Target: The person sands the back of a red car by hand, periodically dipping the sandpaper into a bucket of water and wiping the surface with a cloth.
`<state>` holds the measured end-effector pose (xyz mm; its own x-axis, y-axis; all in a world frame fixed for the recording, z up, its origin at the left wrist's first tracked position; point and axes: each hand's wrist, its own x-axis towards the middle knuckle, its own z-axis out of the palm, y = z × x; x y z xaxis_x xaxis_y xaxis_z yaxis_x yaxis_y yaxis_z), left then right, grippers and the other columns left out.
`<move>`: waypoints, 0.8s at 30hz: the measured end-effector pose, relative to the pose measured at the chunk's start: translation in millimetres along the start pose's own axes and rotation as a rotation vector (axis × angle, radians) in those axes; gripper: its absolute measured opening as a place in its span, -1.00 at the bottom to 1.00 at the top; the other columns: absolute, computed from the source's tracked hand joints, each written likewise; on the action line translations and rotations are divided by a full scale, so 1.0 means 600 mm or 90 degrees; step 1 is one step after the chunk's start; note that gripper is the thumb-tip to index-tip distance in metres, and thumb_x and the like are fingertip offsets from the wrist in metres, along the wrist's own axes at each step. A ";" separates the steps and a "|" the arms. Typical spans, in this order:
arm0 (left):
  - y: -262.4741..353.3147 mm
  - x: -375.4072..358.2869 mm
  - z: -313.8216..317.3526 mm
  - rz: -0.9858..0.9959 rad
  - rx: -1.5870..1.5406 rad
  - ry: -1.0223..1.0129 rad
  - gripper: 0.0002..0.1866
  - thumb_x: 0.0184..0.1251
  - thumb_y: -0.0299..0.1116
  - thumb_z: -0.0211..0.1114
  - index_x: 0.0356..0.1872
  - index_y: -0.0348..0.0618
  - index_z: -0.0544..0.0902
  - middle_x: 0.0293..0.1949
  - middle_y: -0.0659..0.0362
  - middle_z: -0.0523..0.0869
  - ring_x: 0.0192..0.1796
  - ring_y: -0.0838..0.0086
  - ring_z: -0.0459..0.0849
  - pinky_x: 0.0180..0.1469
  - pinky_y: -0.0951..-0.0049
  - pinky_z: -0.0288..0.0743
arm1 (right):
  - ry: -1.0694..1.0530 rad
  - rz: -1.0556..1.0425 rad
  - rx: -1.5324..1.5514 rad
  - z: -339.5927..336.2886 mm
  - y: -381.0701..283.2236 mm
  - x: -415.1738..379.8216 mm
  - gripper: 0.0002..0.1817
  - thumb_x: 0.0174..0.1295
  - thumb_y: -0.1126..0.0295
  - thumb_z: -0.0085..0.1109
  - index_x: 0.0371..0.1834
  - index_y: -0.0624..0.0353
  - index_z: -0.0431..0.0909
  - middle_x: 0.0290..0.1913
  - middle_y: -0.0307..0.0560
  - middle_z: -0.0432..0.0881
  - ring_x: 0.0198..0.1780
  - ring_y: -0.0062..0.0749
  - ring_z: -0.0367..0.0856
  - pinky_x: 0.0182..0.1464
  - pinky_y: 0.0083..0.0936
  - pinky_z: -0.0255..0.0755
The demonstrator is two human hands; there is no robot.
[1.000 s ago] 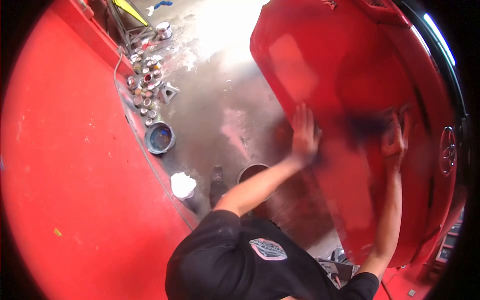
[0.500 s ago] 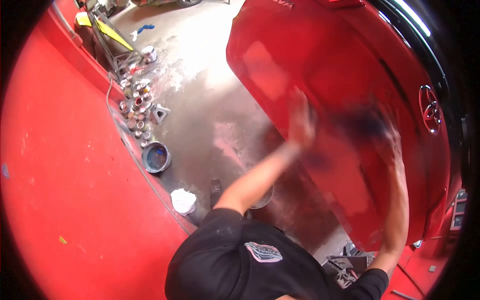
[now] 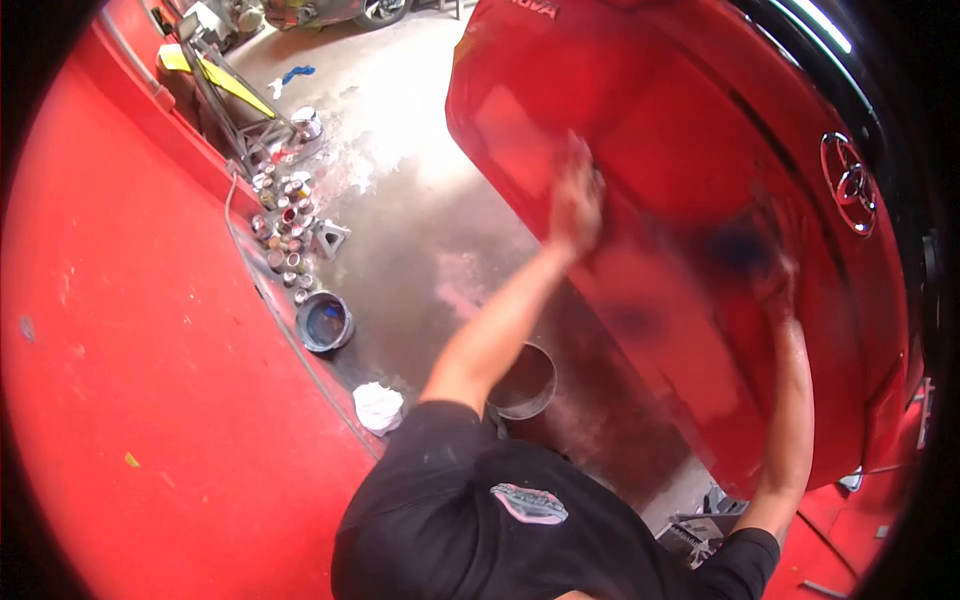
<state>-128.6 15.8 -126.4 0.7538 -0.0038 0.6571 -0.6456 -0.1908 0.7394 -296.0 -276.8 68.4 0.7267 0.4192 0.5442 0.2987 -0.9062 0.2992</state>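
A glossy red car trunk lid point(image 3: 690, 140) with lighter, duller patches fills the right half of the view. My left hand point(image 3: 578, 205) lies flat against it near its left edge, fingers stretched upward and nothing visible in them. Farther right, my right hand point(image 3: 780, 255) is at the lid below the chrome emblem point(image 3: 850, 185), its fingers extended and smeared by motion. Beside those fingers a dark blue, blurred patch point(image 3: 735, 245) shows on the paint.
Along the red wall point(image 3: 150, 350) at left stand several small cans point(image 3: 290, 215), a dark bucket point(image 3: 325, 322) and a crumpled white cloth point(image 3: 379, 408). A round container point(image 3: 530, 385) is on the floor below my left arm. A metal stand point(image 3: 225, 90) rises farther back.
The view has shifted slightly. My left hand has slid a little toward the lid's left edge, widening the space between my hands. More of the round floor container shows.
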 end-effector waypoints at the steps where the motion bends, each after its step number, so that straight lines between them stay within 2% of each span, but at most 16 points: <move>1: -0.029 0.067 -0.020 -0.046 0.004 0.010 -0.29 0.63 -0.35 0.18 0.70 -0.33 0.21 0.78 -0.19 -0.02 0.78 -0.16 -0.03 0.79 -0.09 -0.14 | -0.003 0.010 0.045 0.009 0.010 -0.007 -0.43 0.28 0.46 0.18 0.42 0.12 0.65 0.63 0.19 0.40 0.68 0.23 0.26 0.70 0.32 -0.01; 3: -0.035 0.084 -0.016 -0.094 0.007 0.017 -0.30 0.61 -0.40 0.19 0.69 -0.34 0.24 0.78 -0.18 -0.02 0.79 -0.15 -0.03 0.79 -0.07 -0.12 | -0.008 0.021 0.090 0.007 0.015 -0.014 -0.43 0.28 0.46 0.19 0.41 0.12 0.66 0.62 0.17 0.40 0.69 0.22 0.26 0.70 0.33 -0.02; 5: 0.009 0.013 0.021 0.033 0.127 0.069 -0.31 0.59 -0.34 0.20 0.67 -0.34 0.29 0.77 -0.18 0.04 0.78 -0.15 -0.02 0.77 -0.12 -0.08 | -0.008 -0.001 0.029 -0.003 0.004 -0.001 -0.44 0.27 0.46 0.20 0.40 0.13 0.66 0.62 0.17 0.41 0.68 0.22 0.26 0.70 0.32 -0.01; 6: 0.045 -0.046 0.043 0.052 0.170 0.042 -0.34 0.55 -0.28 0.25 0.60 -0.33 0.42 0.72 -0.15 0.23 0.75 -0.17 0.10 0.75 -0.16 0.00 | -0.006 -0.007 0.008 -0.005 -0.002 0.004 -0.44 0.27 0.46 0.20 0.40 0.14 0.66 0.62 0.16 0.41 0.68 0.23 0.27 0.70 0.32 -0.01; 7: 0.052 -0.056 0.037 0.051 0.169 0.042 -0.34 0.55 -0.28 0.25 0.60 -0.33 0.42 0.72 -0.15 0.23 0.75 -0.17 0.10 0.75 -0.16 0.00 | 0.003 -0.006 0.013 -0.007 -0.005 0.006 -0.45 0.28 0.46 0.20 0.39 0.15 0.66 0.61 0.16 0.42 0.68 0.22 0.27 0.70 0.33 -0.01; 9: 0.061 -0.068 0.013 0.209 0.155 -0.166 -0.36 0.50 -0.25 0.30 0.53 -0.30 0.51 0.64 -0.11 0.39 0.70 -0.19 0.24 0.73 -0.18 0.05 | 0.004 -0.010 0.017 -0.010 -0.006 0.005 -0.45 0.28 0.46 0.20 0.39 0.16 0.67 0.61 0.17 0.42 0.68 0.22 0.28 0.70 0.33 -0.01; 10: 0.047 -0.039 -0.010 0.244 0.161 -0.166 -0.43 0.49 -0.30 0.31 0.47 -0.30 0.56 0.60 -0.06 0.46 0.66 -0.18 0.33 0.72 -0.14 0.11 | 0.013 -0.022 0.010 -0.006 -0.003 0.005 -0.46 0.29 0.47 0.20 0.38 0.16 0.67 0.61 0.17 0.42 0.67 0.22 0.28 0.70 0.32 0.00; 12: -0.001 0.057 -0.070 0.217 0.173 -0.139 -0.41 0.51 -0.30 0.28 0.49 -0.33 0.53 0.62 -0.08 0.43 0.67 -0.20 0.29 0.73 -0.13 0.09 | 0.031 -0.029 0.000 -0.004 0.001 0.007 -0.47 0.30 0.47 0.20 0.38 0.16 0.68 0.61 0.17 0.42 0.67 0.22 0.29 0.70 0.31 0.01; 14: -0.007 0.072 -0.071 0.187 0.183 -0.119 -0.40 0.54 -0.29 0.26 0.51 -0.37 0.50 0.63 -0.11 0.40 0.68 -0.22 0.25 0.73 -0.12 0.08 | 0.012 0.001 -0.001 -0.004 -0.003 0.003 -0.49 0.31 0.47 0.20 0.36 0.16 0.69 0.60 0.17 0.43 0.67 0.25 0.29 0.70 0.27 0.03; 16: 0.022 0.025 -0.031 0.103 0.138 -0.022 -0.41 0.57 -0.44 0.16 0.57 -0.41 0.42 0.69 -0.19 0.26 0.72 -0.30 0.10 0.77 -0.03 -0.01 | 0.014 0.005 0.005 -0.001 -0.007 -0.003 -0.49 0.31 0.48 0.19 0.37 0.16 0.68 0.60 0.17 0.43 0.66 0.26 0.29 0.70 0.26 0.04; 17: 0.052 -0.030 -0.004 0.066 0.171 -0.035 -0.33 0.55 -0.40 0.20 0.61 -0.48 0.33 0.73 -0.22 0.14 0.75 -0.33 -0.05 0.79 -0.11 -0.11 | 0.028 0.007 0.004 0.002 -0.007 0.000 -0.49 0.32 0.48 0.19 0.37 0.15 0.68 0.60 0.16 0.43 0.66 0.27 0.29 0.70 0.25 0.05; 18: 0.071 -0.095 0.041 0.050 0.210 -0.034 -0.24 0.52 -0.36 0.25 0.67 -0.41 0.24 0.74 -0.20 0.11 0.77 -0.33 -0.10 0.77 -0.20 -0.16 | 0.029 0.005 0.003 0.011 -0.002 -0.004 -0.49 0.32 0.48 0.19 0.37 0.15 0.68 0.60 0.16 0.43 0.66 0.27 0.29 0.70 0.25 0.05; 20: 0.105 -0.206 0.072 0.060 0.121 -0.050 -0.17 0.49 -0.30 0.28 0.70 -0.35 0.19 0.76 -0.19 0.08 0.76 -0.35 -0.10 0.77 -0.25 -0.20 | 0.025 0.077 0.156 0.023 0.010 -0.011 -0.47 0.32 0.48 0.18 0.40 0.14 0.67 0.61 0.17 0.43 0.66 0.28 0.29 0.71 0.26 0.04; 21: 0.079 -0.188 0.075 0.062 0.117 -0.042 -0.17 0.49 -0.30 0.28 0.70 -0.35 0.19 0.76 -0.19 0.08 0.76 -0.35 -0.10 0.77 -0.25 -0.20 | 0.024 0.099 0.204 0.020 0.014 -0.007 -0.46 0.32 0.48 0.18 0.41 0.13 0.67 0.61 0.17 0.43 0.66 0.28 0.29 0.71 0.26 0.04; 23: -0.004 -0.111 0.048 0.157 0.135 -0.005 -0.28 0.60 -0.29 0.19 0.67 -0.38 0.25 0.73 -0.24 0.12 0.76 -0.29 0.00 0.74 -0.28 -0.10 | 0.027 -0.024 -0.008 -0.002 -0.001 0.008 -0.44 0.33 0.49 0.17 0.44 0.11 0.66 0.61 0.21 0.41 0.66 0.29 0.28 0.71 0.24 0.03; 24: -0.012 -0.043 0.020 0.061 0.036 0.035 -0.29 0.62 -0.30 0.16 0.67 -0.40 0.23 0.73 -0.24 0.12 0.76 -0.25 0.02 0.75 -0.22 -0.10 | 0.026 -0.023 -0.005 0.000 0.000 0.008 -0.44 0.33 0.49 0.17 0.44 0.11 0.66 0.61 0.21 0.41 0.66 0.29 0.28 0.71 0.24 0.03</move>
<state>-141.9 5.5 -150.8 0.6802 0.0291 0.7324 -0.7052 -0.2466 0.6648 -292.6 -274.9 70.8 0.6897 0.4532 0.5647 0.3185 -0.8903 0.3255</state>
